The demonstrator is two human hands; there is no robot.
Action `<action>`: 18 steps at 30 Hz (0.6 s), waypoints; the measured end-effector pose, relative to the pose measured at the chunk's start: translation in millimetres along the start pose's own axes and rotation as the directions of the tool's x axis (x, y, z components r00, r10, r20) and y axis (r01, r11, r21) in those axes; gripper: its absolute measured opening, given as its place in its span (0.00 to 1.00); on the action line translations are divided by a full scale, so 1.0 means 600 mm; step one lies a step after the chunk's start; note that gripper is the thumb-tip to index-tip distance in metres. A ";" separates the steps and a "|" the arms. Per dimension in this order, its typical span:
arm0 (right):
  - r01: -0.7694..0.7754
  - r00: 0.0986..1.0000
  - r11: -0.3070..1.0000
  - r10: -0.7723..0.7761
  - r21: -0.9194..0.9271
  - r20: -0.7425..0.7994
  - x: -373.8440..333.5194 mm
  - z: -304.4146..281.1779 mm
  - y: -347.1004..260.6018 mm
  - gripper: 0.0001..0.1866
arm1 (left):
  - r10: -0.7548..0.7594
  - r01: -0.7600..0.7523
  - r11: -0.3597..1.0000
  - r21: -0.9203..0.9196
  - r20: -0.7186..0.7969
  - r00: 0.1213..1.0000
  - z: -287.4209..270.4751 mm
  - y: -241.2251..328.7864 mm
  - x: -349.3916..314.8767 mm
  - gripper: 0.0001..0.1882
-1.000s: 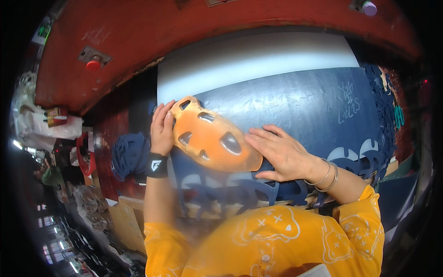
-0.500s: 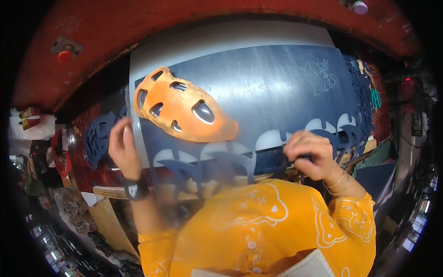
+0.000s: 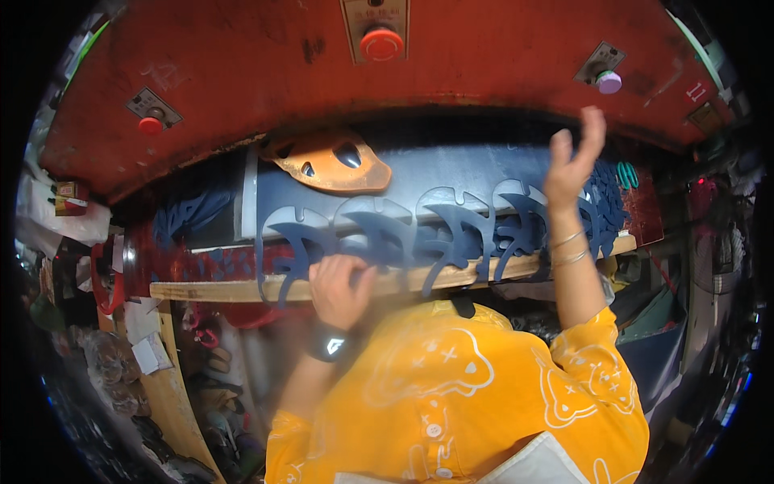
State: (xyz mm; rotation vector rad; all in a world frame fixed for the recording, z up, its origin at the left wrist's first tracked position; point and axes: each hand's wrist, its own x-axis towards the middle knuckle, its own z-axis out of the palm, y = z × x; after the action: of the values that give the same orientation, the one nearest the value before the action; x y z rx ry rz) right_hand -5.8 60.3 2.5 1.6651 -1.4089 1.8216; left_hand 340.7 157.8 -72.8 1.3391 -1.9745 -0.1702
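My left hand is at the wooden front edge, thumb apart from its bent fingers. Nothing shows between them. Close by it, cut-out strips of a dark blue sheet hang over that edge, with curved pale gaps between them. My right hand is raised above the sheet's right part, fingers spread and empty, below a violet button. Farther back on the sheet lies an orange cutting die, a rounded plate with several holes. Its far side is partly hidden below the red machine beam.
Red buttons sit on the beam. The wooden edge runs along the front. Blue scraps pile up at the left, more at the right beside a teal coil. Bags and clutter stand lower left.
The view has tilted up toward the red beam. My left hand has moved right, to the front edge. My right hand has risen toward the violet button, its curled fingers now spread.
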 end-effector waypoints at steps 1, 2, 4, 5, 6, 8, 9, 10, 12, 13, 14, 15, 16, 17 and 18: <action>0.051 0.993 0.991 -0.063 -0.121 -0.098 0.046 -0.017 0.018 0.33 | 0.011 -0.011 1.000 0.003 -0.012 1.000 0.003 -0.001 0.006 0.07; 0.062 0.977 0.969 -0.109 -0.240 -0.185 0.088 -0.034 0.034 0.35 | 0.000 0.000 1.000 0.007 -0.003 1.000 0.006 -0.001 0.010 0.07; -0.012 0.942 0.939 -0.105 -0.344 -0.319 0.150 -0.054 0.057 0.38 | -0.021 0.021 1.000 0.014 -0.005 1.000 0.013 -0.002 0.020 0.07; -0.037 0.954 0.926 -0.080 -0.377 -0.290 0.163 -0.047 0.064 0.39 | -0.009 0.010 1.000 0.016 -0.023 1.000 0.015 -0.003 0.022 0.08; -0.103 0.966 0.910 -0.004 -0.401 -0.258 0.168 -0.048 0.068 0.40 | -0.018 0.019 1.000 0.019 -0.026 0.999 0.019 -0.006 0.026 0.08; -0.069 0.960 0.944 -0.026 -0.323 -0.280 0.154 -0.068 0.067 0.40 | -0.021 0.022 0.999 0.029 -0.031 0.999 0.023 -0.013 0.029 0.08; -0.044 0.963 0.961 -0.032 -0.274 -0.266 0.133 -0.084 0.063 0.40 | -0.002 0.003 0.999 0.032 -0.036 0.999 0.025 -0.017 0.030 0.08; 0.014 0.964 0.973 -0.074 -0.231 -0.254 0.110 -0.103 0.059 0.39 | 0.016 -0.015 0.999 0.034 -0.044 0.999 0.026 -0.020 0.031 0.08; -0.063 0.971 0.982 0.019 -0.177 -0.238 0.057 -0.135 0.047 0.37 | 0.059 -0.055 0.997 0.047 -0.086 0.995 0.028 -0.025 0.034 0.09; -0.134 0.967 0.983 0.102 -0.126 -0.233 0.025 -0.149 0.039 0.36 | 0.065 -0.059 0.996 0.068 -0.088 0.994 0.029 -0.027 0.037 0.09; -0.150 0.968 0.983 0.124 -0.106 -0.218 -0.010 -0.157 0.029 0.34 | 0.061 -0.054 0.995 0.079 -0.084 0.995 0.030 -0.026 0.038 0.09; -0.177 0.979 0.972 0.158 -0.157 -0.125 -0.048 -0.168 0.014 0.33 | 0.055 -0.048 0.995 0.087 -0.083 0.995 0.030 -0.026 0.040 0.10; -0.229 0.973 0.971 0.230 -0.063 0.008 -0.083 -0.172 0.000 0.28 | 0.042 -0.035 0.995 0.092 -0.079 0.996 0.030 -0.025 0.042 0.10; -0.169 0.963 0.986 0.163 0.009 0.214 -0.110 -0.174 -0.012 0.19 | 0.048 -0.039 0.994 0.098 -0.087 0.995 0.030 -0.024 0.042 0.10; -0.147 0.880 0.986 0.165 -0.076 0.446 -0.134 -0.177 -0.024 0.13 | 0.021 -0.013 0.995 0.099 -0.074 0.997 0.029 -0.023 0.044 0.10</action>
State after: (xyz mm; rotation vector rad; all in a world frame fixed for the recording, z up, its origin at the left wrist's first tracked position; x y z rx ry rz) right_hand -34.2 182.0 -45.9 2.1036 -1.7974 1.5234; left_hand 335.0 124.5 -79.2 1.3709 -1.9522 -0.0137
